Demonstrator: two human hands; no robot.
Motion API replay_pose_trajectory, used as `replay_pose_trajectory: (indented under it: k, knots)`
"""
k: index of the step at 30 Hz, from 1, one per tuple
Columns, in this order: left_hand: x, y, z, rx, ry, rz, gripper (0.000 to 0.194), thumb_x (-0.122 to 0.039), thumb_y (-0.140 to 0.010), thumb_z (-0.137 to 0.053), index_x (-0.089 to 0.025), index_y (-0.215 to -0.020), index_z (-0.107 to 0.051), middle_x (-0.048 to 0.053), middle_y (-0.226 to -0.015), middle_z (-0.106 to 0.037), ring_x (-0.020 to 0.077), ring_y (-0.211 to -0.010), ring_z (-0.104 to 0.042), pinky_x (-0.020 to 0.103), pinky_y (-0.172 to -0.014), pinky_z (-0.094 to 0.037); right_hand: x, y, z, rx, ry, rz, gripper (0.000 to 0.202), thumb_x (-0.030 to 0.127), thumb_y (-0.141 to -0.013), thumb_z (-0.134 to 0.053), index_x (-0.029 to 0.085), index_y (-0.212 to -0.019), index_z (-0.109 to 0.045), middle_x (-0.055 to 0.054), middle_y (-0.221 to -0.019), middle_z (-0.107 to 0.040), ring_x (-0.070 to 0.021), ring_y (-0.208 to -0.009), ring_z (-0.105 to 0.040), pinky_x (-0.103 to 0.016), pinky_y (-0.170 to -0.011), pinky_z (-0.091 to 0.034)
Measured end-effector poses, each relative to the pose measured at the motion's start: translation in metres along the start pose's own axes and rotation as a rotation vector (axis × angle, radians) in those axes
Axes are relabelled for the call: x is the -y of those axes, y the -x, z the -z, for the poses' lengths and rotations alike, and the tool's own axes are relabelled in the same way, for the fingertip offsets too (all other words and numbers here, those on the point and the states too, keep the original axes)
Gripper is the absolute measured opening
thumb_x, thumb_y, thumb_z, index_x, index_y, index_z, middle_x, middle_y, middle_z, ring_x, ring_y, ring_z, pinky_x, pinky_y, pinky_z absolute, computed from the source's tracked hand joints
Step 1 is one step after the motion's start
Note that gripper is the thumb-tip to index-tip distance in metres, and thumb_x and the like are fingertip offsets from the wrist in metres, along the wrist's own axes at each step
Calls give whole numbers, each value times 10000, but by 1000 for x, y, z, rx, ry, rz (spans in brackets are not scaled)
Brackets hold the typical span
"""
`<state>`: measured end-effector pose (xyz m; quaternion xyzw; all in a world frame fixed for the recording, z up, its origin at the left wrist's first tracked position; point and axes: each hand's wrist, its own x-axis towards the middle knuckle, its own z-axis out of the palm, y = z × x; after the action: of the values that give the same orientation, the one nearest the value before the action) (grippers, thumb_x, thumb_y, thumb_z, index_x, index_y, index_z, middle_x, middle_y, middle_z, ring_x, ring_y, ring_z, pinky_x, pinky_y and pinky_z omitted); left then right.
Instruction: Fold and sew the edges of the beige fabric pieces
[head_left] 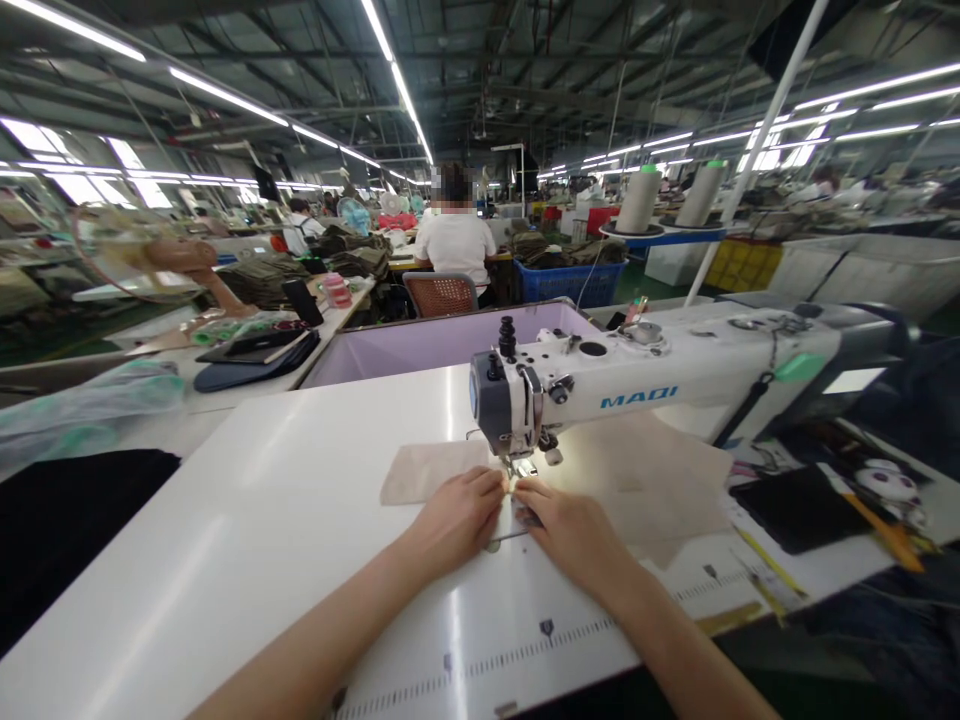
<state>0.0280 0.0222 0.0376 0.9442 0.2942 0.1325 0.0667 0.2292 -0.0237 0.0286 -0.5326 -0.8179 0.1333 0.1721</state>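
A white sewing machine (630, 375) stands across the table, its needle and presser foot (523, 467) lit by a small lamp. Beige fabric lies under the machine, with a smaller flap (427, 470) to the left of the needle and a wide piece (652, 490) under the arm on the right. Just left of the presser foot, my left hand (465, 515) has its bent fingertips closed on the fabric edge. My right hand (566, 525) pinches the same edge from the right, close to the other fingertips. The fabric between the fingers is mostly hidden.
A black phone-like slab (799, 505), a yellow tape (772, 570) and a small doll (892, 490) lie to the right. Thread cones (639, 200) stand behind. A lilac bin (450, 335) borders the table's far edge; a co-worker (455, 245) sits beyond.
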Motion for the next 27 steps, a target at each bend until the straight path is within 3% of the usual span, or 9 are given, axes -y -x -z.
replay_pose_trajectory:
  k: [7,15,18,21,24,27]
  knots:
    - [15,-7,-1,-9,-37,4,325,-161,-947,-482,-174,-1256,-582,126,-1231,-644,266,-1119,-610,433,-983,-539,1,4,2,5,-42,-1,264,112,-940,-559,244,-1134,-678,-1,-1281,-670,-210,-1062,-676,-280,-859,-506]
    - [15,2,-12,-96,-78,69,348,-177,-990,-447,-181,-1316,-568,112,-1358,-610,262,-1245,-557,459,-1051,-485,3,11,-2,-29,-90,-8,290,134,-961,-540,268,-1183,-668,-11,-1303,-658,-206,-1070,-672,-288,-869,-518]
    - [5,2,-6,-44,-141,133,310,-190,-988,-483,-178,-1280,-586,116,-1275,-637,280,-1180,-581,470,-980,-518,3,13,-2,-40,-102,-11,282,127,-955,-542,254,-1171,-671,-19,-1284,-667,-213,-1079,-670,-294,-872,-522]
    - [-16,5,1,42,-165,188,178,-181,-963,-523,-157,-1084,-651,107,-1077,-664,278,-1021,-613,456,-893,-554,5,18,-1,-45,-119,-19,271,134,-954,-541,236,-1169,-671,-35,-1291,-666,-227,-1094,-667,-312,-893,-526]
    - [-37,11,0,86,-107,119,140,-152,-959,-517,-156,-943,-656,91,-998,-658,255,-963,-613,420,-885,-564,7,26,-3,-35,-139,-2,294,138,-948,-537,231,-1200,-657,-46,-1300,-661,-226,-1088,-670,-309,-894,-530]
    - [-45,16,-5,69,-80,38,152,-120,-946,-521,-143,-1020,-651,108,-1044,-663,266,-1011,-606,416,-911,-563,8,32,-7,-16,-120,11,319,128,-944,-521,219,-1222,-648,-59,-1295,-663,-228,-1084,-673,-310,-887,-537]
